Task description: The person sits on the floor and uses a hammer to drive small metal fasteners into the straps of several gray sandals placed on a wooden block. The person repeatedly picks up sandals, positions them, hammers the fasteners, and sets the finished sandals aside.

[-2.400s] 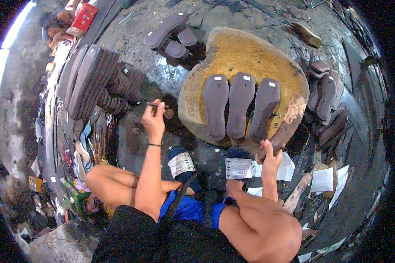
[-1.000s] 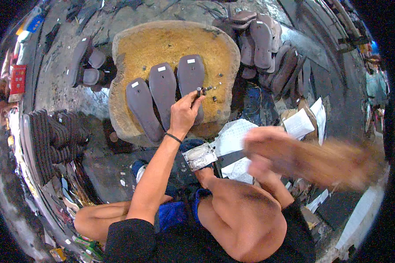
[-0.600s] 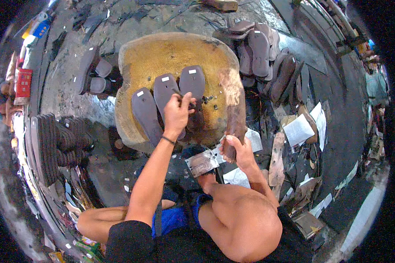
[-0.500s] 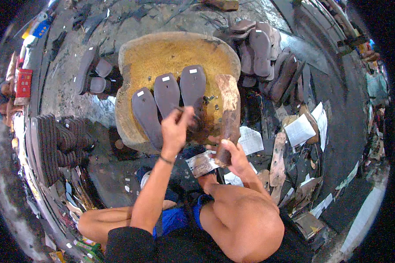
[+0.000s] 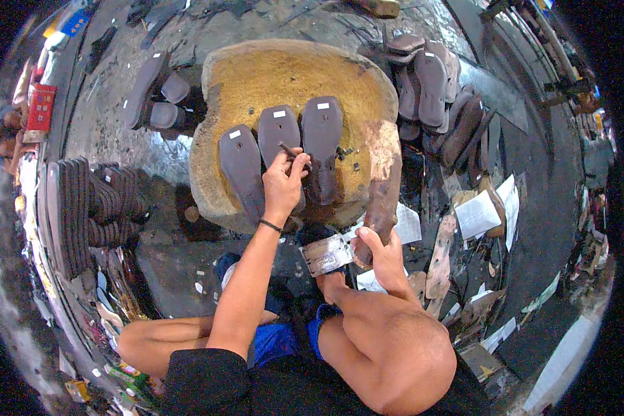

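Observation:
Three dark brown shoe soles lie side by side on a worn wooden block: a left sole (image 5: 240,161), a middle sole (image 5: 279,123) and a right sole (image 5: 323,139). Each bears a small white label near its far end, with a small hole below it. My left hand (image 5: 284,182) is closed on a short dark rod, probably a punch (image 5: 287,149), held slanted over the middle sole; its lower end is hidden by my fingers. My right hand (image 5: 385,255) grips the near end of a thick wooden club (image 5: 381,191), whose pale, chipped far end lies over the block's right side.
The wooden block (image 5: 256,66) has small dark scraps on it. Stacked soles (image 5: 68,215) stand at the left, with a smaller group (image 5: 145,90) farther back. More soles (image 5: 431,87) are piled at the far right. Paper sheets (image 5: 477,213) and offcuts litter the right.
My left hand, blurred before, has moved up and left relative to the soles, bringing the rod over the middle one. The club stays in my right hand. The whole view has shifted slightly.

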Action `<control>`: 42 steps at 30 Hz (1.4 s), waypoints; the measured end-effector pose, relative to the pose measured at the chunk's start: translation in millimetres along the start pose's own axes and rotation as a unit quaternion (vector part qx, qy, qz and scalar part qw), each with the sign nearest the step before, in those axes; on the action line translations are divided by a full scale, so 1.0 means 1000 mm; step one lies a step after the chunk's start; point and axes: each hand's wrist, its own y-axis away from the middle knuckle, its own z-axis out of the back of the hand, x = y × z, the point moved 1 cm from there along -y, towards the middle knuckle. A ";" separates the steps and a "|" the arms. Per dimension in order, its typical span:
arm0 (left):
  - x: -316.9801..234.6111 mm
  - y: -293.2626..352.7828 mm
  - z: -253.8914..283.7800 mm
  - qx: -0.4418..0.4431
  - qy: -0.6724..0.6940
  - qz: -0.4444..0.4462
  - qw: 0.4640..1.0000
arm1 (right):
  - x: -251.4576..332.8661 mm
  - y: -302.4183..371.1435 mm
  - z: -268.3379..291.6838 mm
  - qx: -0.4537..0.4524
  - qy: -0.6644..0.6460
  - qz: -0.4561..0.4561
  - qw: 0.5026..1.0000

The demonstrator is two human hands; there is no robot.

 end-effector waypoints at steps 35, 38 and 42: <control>0.004 0.046 0.016 -0.064 0.358 0.182 0.914 | -0.020 -0.032 -0.008 0.178 -0.067 -0.162 0.968; -0.013 0.073 0.015 -0.075 0.110 0.140 0.981 | -0.007 -0.019 -0.023 0.161 -0.188 -0.153 0.957; -0.010 0.131 -0.002 -0.015 0.058 0.058 0.997 | -0.027 -0.020 -0.035 0.118 -0.132 -0.130 0.976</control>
